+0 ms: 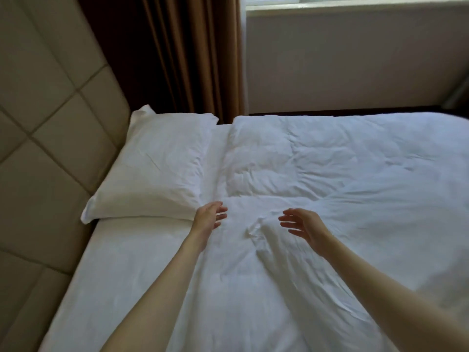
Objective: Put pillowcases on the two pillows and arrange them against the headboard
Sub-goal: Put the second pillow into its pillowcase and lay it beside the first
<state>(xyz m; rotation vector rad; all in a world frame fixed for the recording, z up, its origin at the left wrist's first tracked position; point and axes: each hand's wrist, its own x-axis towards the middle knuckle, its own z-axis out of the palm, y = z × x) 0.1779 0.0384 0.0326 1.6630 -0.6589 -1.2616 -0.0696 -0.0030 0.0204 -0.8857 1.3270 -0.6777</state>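
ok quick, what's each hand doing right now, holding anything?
Left hand: open, holding nothing, beside the pillow.
Right hand: open, holding nothing, above the rumpled duvet.

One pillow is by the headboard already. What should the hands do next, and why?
Probably look for the second pillow. Only one pillow leans on the headboard, the spot beside it is bare, and both the left hand and right hand hover open and empty over the duvet.

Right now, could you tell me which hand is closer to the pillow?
The left hand: it hovers open by the pillow corner, while the right hand is over the duvet.
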